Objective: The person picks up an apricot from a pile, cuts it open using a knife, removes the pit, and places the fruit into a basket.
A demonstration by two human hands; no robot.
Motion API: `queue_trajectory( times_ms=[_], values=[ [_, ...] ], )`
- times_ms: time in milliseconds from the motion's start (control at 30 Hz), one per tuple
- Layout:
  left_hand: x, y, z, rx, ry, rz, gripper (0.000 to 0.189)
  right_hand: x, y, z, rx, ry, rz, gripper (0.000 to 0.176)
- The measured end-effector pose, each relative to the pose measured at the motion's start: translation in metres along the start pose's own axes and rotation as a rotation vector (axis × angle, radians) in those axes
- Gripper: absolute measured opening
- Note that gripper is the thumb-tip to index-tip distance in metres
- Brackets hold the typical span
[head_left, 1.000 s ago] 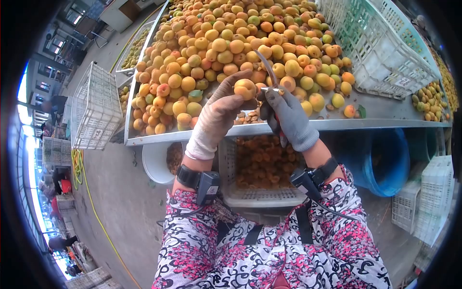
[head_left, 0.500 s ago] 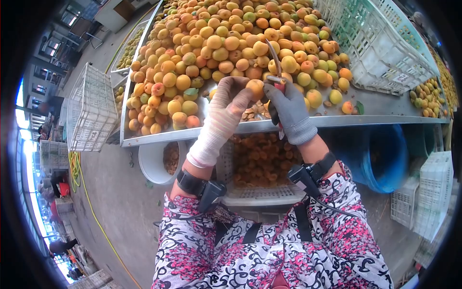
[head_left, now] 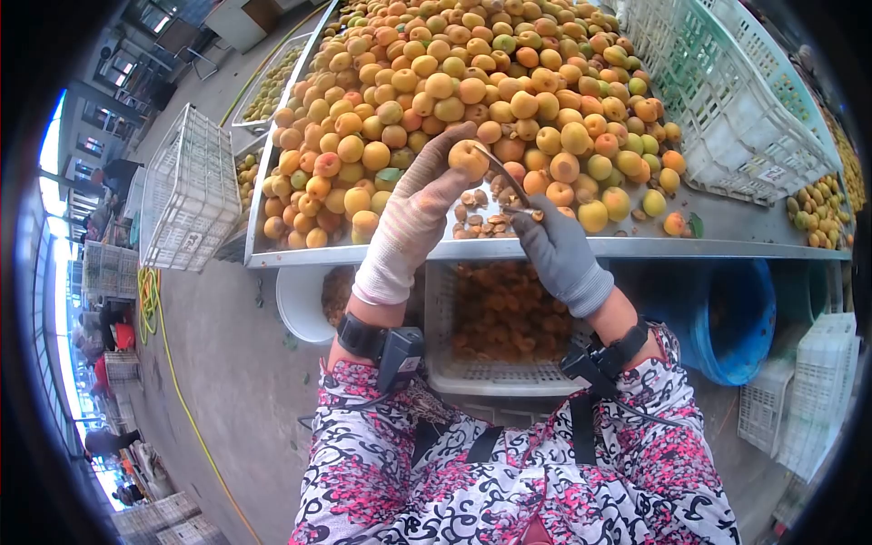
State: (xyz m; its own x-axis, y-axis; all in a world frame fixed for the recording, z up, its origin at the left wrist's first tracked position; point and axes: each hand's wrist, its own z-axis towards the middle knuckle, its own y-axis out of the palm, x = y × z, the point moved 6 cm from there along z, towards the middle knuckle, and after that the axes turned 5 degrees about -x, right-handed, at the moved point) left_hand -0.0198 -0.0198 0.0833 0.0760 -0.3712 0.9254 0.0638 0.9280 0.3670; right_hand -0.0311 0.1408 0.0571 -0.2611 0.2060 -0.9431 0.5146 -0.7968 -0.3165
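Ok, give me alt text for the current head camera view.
A gloved left hand grips an orange fruit while the gloved right hand holds a curved knife against it. Behind them, similar fruit heaps a metal table; a crate sits below.

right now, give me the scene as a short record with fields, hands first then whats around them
left hand: gloved, holding one orange-yellow fruit
right hand: grey glove, holding a knife with a curved blade
contact: blade against the held fruit; cut depth cannot be told
table: large fruit pile; small brown pieces, likely pits, near the front edge
table, right: pale plastic crate
below the front edge: white bucket, pale basket, blue tub
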Motion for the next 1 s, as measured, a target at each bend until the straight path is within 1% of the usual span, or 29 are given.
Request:
queue_trajectory(
  times_ms=[67, 133, 267, 333, 400, 500, 567, 633, 700, 733, 833, 867, 900, 967, 1000],
  values=[
    [0.003, 0.0, -0.001, 0.002, 0.019, 0.045, 0.056, -0.001, 0.001, -0.002, -0.009, -0.024, -0.042, 0.033],
    [0.003, -0.002, -0.002, 0.001, 0.022, 0.06, 0.055, 0.0, 0.002, -0.001, -0.052, 0.011, -0.034, 0.033],
    [0.006, 0.0, -0.003, 0.007, 0.034, 0.082, 0.052, -0.007, 0.002, -0.002, -0.047, -0.002, -0.025, 0.032],
    [0.002, -0.004, -0.003, 0.008, 0.032, 0.098, 0.05, -0.003, 0.002, -0.002, -0.036, 0.095, -0.095, 0.031],
    [0.001, -0.004, -0.002, 0.008, 0.031, 0.117, 0.048, -0.002, 0.006, -0.002, -0.015, 0.093, -0.077, 0.031],
    [-0.006, 0.003, -0.001, 0.002, 0.035, 0.056, 0.047, 0.008, 0.018, 0.0, 0.048, 0.081, -0.031, 0.031],
    [-0.023, 0.003, 0.002, 0.033, 0.038, -0.251, 0.05, 0.007, 0.022, 0.002, 0.088, 0.062, -0.004, 0.031],
    [-0.034, 0.006, 0.006, 0.026, 0.04, -0.301, 0.052, 0.005, 0.024, 0.005, 0.097, 0.074, -0.031, 0.032],
    [-0.046, 0.004, 0.01, 0.099, 0.021, -0.582, 0.051, 0.008, 0.028, 0.007, 0.115, 0.053, -0.034, 0.033],
    [-0.052, 0.002, 0.012, 0.091, 0.004, -0.618, 0.05, 0.008, 0.029, 0.008, 0.131, 0.031, -0.039, 0.034],
    [-0.05, 0.01, 0.011, 0.048, -0.013, -0.591, 0.049, 0.01, 0.026, 0.011, 0.102, 0.075, 0.058, 0.035],
    [-0.043, 0.01, 0.012, 0.038, -0.005, -0.492, 0.049, 0.008, 0.022, 0.012, 0.102, 0.075, 0.058, 0.035],
    [-0.034, 0.012, 0.01, 0.038, -0.005, -0.493, 0.049, 0.005, 0.018, 0.013, 0.078, 0.095, 0.098, 0.034],
    [-0.013, 0.02, 0.005, -0.004, 0.014, -0.15, 0.051, 0.006, 0.016, 0.011, 0.059, 0.118, 0.14, 0.034],
    [-0.012, 0.02, 0.005, 0.002, 0.028, -0.094, 0.051, 0.009, 0.018, 0.01, 0.063, 0.114, 0.176, 0.034]
  ],
)
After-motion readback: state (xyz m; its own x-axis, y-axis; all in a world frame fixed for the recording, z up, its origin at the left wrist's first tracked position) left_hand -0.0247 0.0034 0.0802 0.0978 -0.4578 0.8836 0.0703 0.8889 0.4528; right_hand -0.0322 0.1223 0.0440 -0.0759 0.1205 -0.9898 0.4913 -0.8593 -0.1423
